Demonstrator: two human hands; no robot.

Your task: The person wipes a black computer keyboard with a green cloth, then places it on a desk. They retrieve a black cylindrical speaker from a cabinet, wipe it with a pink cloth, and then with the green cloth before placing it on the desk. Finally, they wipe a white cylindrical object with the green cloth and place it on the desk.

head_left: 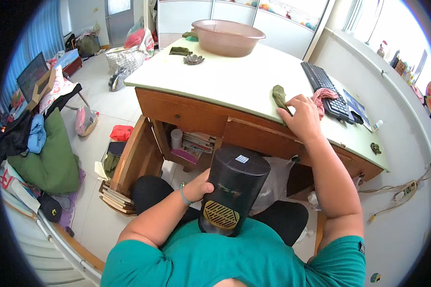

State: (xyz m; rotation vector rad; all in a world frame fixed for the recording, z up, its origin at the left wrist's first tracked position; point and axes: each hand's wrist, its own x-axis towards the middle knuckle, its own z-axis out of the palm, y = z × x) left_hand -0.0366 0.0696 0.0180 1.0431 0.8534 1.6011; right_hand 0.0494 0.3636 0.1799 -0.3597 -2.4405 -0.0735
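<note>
Black canister [237, 191], long axis roughly upright, flat end up, in left-hand grip [196, 188]; right-hand grip [303, 117] narrow on green cloth [278, 93].

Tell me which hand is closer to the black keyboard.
Right. The right hand is just in front and left of the black keyboard; the left hand is farther off to the left, holding the dark canister.

Black canister [234, 177], gold striped hexagon [221, 215]; olive cloth [279, 97]; pinkish-brown basin [228, 39]

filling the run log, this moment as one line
left hand: holding black canister | right hand: touching green item on desk | keyboard: pink cloth on it | basin: far side
</note>
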